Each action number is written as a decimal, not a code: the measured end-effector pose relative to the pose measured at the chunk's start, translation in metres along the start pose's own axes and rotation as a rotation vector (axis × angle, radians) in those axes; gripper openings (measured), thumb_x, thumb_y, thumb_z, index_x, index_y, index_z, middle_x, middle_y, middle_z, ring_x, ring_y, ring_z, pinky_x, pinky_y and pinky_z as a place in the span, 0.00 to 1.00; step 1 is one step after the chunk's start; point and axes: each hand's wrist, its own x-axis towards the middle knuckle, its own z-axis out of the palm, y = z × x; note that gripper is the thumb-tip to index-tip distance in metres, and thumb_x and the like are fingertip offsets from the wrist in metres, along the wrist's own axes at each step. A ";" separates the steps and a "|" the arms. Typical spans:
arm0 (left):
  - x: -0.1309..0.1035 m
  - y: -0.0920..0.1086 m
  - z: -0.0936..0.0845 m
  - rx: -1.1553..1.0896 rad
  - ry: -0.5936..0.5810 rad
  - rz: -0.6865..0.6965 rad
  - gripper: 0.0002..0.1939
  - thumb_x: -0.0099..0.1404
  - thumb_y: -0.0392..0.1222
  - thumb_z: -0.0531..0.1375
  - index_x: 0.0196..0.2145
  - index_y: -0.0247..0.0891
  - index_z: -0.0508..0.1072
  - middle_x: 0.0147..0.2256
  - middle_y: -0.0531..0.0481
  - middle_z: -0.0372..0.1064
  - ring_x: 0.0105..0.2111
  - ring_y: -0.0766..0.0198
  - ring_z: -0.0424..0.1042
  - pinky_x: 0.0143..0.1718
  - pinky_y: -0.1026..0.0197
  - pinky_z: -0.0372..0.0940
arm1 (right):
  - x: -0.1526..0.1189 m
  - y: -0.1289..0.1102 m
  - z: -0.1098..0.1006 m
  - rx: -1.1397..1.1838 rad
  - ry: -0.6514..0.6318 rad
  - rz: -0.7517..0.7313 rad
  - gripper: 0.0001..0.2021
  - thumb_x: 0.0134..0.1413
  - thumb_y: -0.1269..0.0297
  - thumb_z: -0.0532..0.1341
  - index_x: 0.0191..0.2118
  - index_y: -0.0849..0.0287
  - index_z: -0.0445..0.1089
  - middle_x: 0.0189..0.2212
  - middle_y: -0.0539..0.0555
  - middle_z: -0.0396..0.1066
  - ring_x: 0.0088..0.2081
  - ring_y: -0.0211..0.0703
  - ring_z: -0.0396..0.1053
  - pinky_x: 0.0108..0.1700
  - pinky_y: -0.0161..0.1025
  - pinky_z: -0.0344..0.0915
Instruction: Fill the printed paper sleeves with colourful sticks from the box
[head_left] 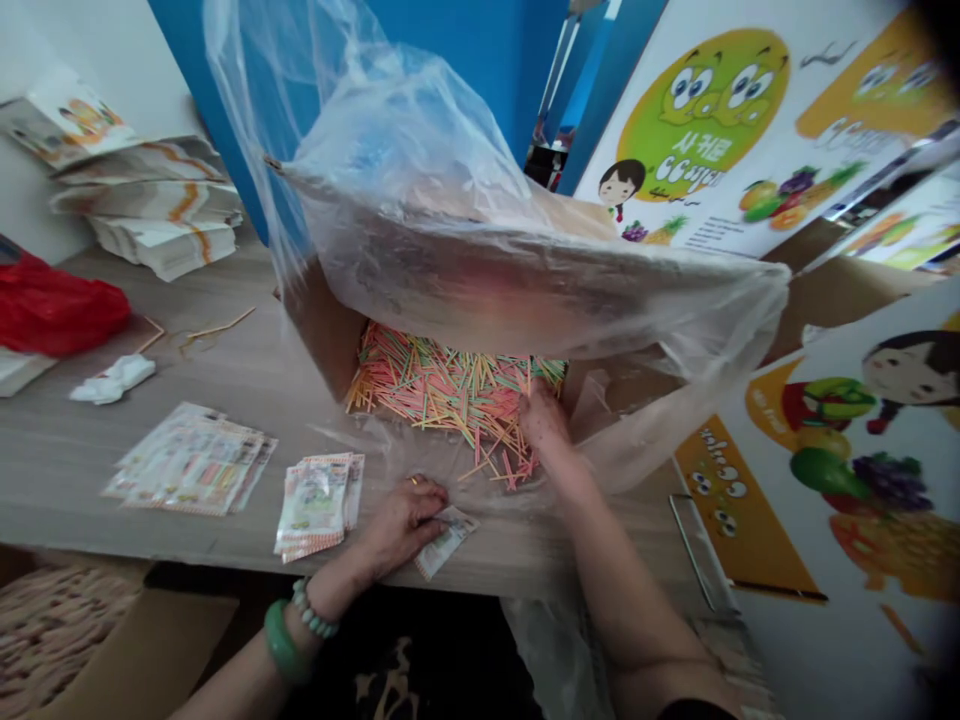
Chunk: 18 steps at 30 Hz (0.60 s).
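Observation:
An open cardboard box [319,335], lined with a clear plastic bag [420,130], holds a heap of thin pink, yellow and green sticks [442,385]. My right hand [545,420] reaches into the heap at its right side, fingers curled around some sticks. Close to the table's front edge, my left hand [409,525] pinches a small printed plastic packet [448,545] lying on the tabletop. Just left of that hand is a short stack of similar packets [315,500]. Another spread pile of packets [195,460], some showing coloured sticks inside, lies farther left.
Stacked white and orange printed cartons [150,205] stand at the back left. A red plastic bag [64,305] and a crumpled white tissue [112,380] lie on the grey wood-grain table [225,345]. Large printed boxes [847,490] border the right side.

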 end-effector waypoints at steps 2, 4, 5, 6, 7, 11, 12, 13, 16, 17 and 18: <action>0.000 0.000 0.000 0.000 0.004 0.008 0.11 0.66 0.37 0.61 0.25 0.36 0.71 0.38 0.46 0.75 0.40 0.58 0.72 0.45 0.56 0.63 | -0.007 -0.002 -0.006 -0.052 0.051 0.006 0.18 0.65 0.71 0.47 0.56 0.66 0.64 0.47 0.67 0.74 0.53 0.53 0.70 0.52 0.45 0.62; 0.000 0.001 -0.001 0.000 0.003 0.018 0.11 0.65 0.37 0.61 0.25 0.37 0.71 0.37 0.46 0.74 0.40 0.58 0.72 0.44 0.57 0.64 | -0.020 -0.009 -0.009 -0.120 0.105 -0.032 0.18 0.62 0.73 0.49 0.55 0.64 0.65 0.50 0.68 0.72 0.56 0.55 0.67 0.57 0.48 0.59; 0.000 0.001 -0.002 0.001 0.004 0.025 0.10 0.65 0.36 0.61 0.25 0.37 0.71 0.36 0.46 0.74 0.40 0.58 0.72 0.44 0.57 0.64 | -0.028 -0.015 -0.008 -0.146 0.109 -0.063 0.19 0.61 0.74 0.49 0.55 0.63 0.65 0.51 0.68 0.71 0.57 0.55 0.66 0.57 0.48 0.59; 0.000 0.001 -0.002 0.003 0.008 0.033 0.10 0.65 0.36 0.61 0.25 0.37 0.72 0.36 0.46 0.74 0.40 0.58 0.72 0.44 0.57 0.64 | -0.036 -0.021 -0.005 -0.164 0.091 -0.094 0.19 0.61 0.75 0.49 0.55 0.62 0.65 0.50 0.67 0.72 0.56 0.54 0.67 0.57 0.48 0.59; 0.000 0.001 -0.002 0.006 0.017 0.043 0.09 0.65 0.35 0.61 0.25 0.37 0.72 0.35 0.47 0.74 0.39 0.58 0.72 0.44 0.57 0.64 | -0.043 -0.028 -0.002 -0.176 0.054 -0.118 0.19 0.61 0.74 0.49 0.55 0.62 0.65 0.49 0.67 0.72 0.54 0.53 0.68 0.55 0.47 0.60; 0.001 -0.005 0.002 0.026 0.048 0.093 0.07 0.63 0.33 0.61 0.26 0.37 0.73 0.35 0.47 0.74 0.40 0.58 0.71 0.46 0.56 0.63 | -0.054 -0.059 0.016 -0.170 -0.094 -0.124 0.17 0.64 0.72 0.48 0.54 0.61 0.66 0.46 0.65 0.75 0.50 0.52 0.72 0.49 0.42 0.64; 0.001 -0.007 0.003 0.030 0.050 0.102 0.07 0.63 0.32 0.62 0.27 0.37 0.74 0.35 0.47 0.74 0.40 0.58 0.71 0.46 0.56 0.63 | -0.053 -0.066 0.021 -0.155 -0.120 -0.112 0.17 0.65 0.70 0.48 0.54 0.61 0.67 0.47 0.65 0.75 0.50 0.52 0.73 0.48 0.41 0.64; 0.001 -0.008 0.004 0.034 0.050 0.106 0.07 0.63 0.32 0.62 0.27 0.36 0.74 0.35 0.47 0.75 0.40 0.58 0.71 0.45 0.56 0.63 | -0.050 -0.072 0.024 -0.141 -0.141 -0.099 0.17 0.66 0.69 0.47 0.54 0.61 0.67 0.48 0.65 0.75 0.50 0.51 0.73 0.48 0.41 0.65; 0.001 -0.011 0.006 0.051 0.045 0.105 0.06 0.63 0.32 0.62 0.28 0.36 0.75 0.34 0.47 0.74 0.40 0.57 0.71 0.45 0.56 0.62 | -0.036 -0.086 0.033 -0.140 -0.156 -0.053 0.17 0.66 0.66 0.48 0.53 0.62 0.69 0.48 0.66 0.75 0.50 0.53 0.74 0.46 0.42 0.66; 0.000 -0.011 0.007 0.059 0.045 0.103 0.06 0.64 0.32 0.62 0.28 0.36 0.75 0.35 0.47 0.74 0.40 0.57 0.71 0.45 0.56 0.62 | -0.031 -0.088 0.035 -0.150 -0.151 -0.029 0.17 0.65 0.66 0.48 0.53 0.63 0.69 0.48 0.67 0.76 0.49 0.54 0.75 0.45 0.43 0.66; 0.000 -0.011 0.007 0.067 0.044 0.099 0.06 0.64 0.33 0.62 0.28 0.36 0.75 0.35 0.46 0.74 0.40 0.57 0.70 0.45 0.56 0.62 | -0.025 -0.090 0.037 -0.157 -0.150 -0.004 0.17 0.64 0.66 0.50 0.53 0.64 0.69 0.47 0.68 0.76 0.48 0.55 0.75 0.44 0.43 0.67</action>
